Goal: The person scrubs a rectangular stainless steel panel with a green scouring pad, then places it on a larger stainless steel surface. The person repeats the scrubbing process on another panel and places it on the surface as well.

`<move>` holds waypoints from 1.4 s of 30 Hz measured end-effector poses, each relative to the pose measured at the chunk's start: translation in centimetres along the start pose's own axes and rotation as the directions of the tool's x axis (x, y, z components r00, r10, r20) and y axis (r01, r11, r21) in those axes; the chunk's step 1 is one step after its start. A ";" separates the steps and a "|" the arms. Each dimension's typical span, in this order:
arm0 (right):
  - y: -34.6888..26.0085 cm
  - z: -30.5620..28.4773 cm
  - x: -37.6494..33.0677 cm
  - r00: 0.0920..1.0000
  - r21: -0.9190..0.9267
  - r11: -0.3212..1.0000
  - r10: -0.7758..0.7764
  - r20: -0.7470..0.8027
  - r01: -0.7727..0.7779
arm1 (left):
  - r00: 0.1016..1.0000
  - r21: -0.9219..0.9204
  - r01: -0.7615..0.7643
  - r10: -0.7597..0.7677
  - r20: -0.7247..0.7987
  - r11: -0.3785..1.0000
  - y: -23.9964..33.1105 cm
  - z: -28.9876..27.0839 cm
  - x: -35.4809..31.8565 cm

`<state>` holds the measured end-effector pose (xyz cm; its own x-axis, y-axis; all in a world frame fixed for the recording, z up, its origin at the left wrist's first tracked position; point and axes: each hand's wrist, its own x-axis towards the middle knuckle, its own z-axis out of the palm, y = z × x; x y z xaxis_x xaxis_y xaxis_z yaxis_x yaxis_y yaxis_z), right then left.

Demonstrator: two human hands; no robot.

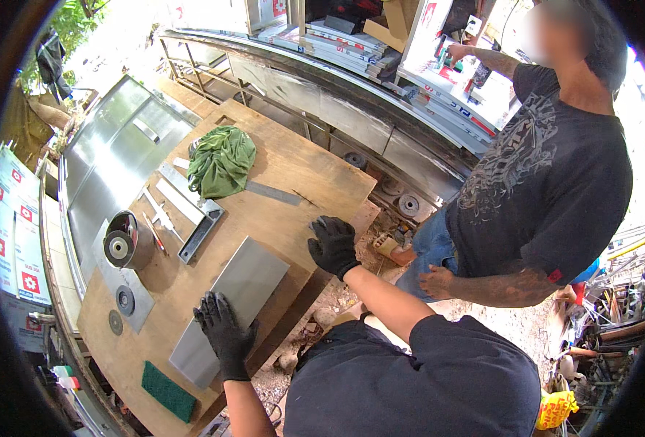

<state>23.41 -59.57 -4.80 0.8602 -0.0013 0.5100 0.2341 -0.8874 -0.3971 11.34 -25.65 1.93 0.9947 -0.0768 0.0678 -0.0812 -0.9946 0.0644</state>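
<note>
A grey rectangular metal sheet lies at a slant along the near edge of the wooden table. My left hand, in a black glove, rests flat on it with the fingers stretched. My right hand, gloved as well, is beyond the sheet's far right end, over the table's edge. It holds nothing, and its fingers are apart and slightly bent. Close to the sheet's lower end lies a green scouring pad. A metal channel piece sits just past the sheet.
On the wooden table are a green cloth, a round tub with abrasive discs, a caliper, a flat metal strip and a loose disc. A co-worker stands at the right, one arm reaching toward stacked panels.
</note>
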 end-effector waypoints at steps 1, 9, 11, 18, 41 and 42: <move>-0.1 -0.1 0.1 1.000 -0.006 1.000 -0.005 0.004 0.005 | 1.000 -0.013 0.012 -0.012 0.013 1.000 0.1 -0.1 0.0; 4.0 -5.3 5.8 0.964 0.445 0.884 0.228 -0.139 -0.145 | 0.999 0.025 -0.032 0.031 0.005 0.999 0.0 -0.3 0.2; 5.0 -9.2 7.8 0.949 0.432 0.894 0.232 -0.215 -0.121 | 0.999 0.033 -0.039 0.038 0.007 0.999 0.3 -0.2 0.4; 5.9 -17.6 11.0 0.888 0.328 0.944 0.178 -0.424 -0.032 | 1.000 0.005 -0.018 0.018 0.000 1.000 0.2 -0.8 0.2; 5.0 -22.3 18.9 0.977 0.920 -0.389 0.212 0.034 0.052 | 0.972 -0.123 -0.209 0.220 0.083 0.970 -0.3 -0.8 5.7; 5.2 -21.9 17.9 0.992 0.835 -0.550 -0.098 -0.082 0.015 | 0.971 -0.125 -0.224 0.232 0.060 0.967 -0.5 -1.0 5.3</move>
<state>30.11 -74.29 19.02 0.7929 0.0479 0.6074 0.2626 0.8727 -0.4116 16.59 -25.50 3.29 0.9506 -0.3096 0.0213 -0.3086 -0.9356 0.1716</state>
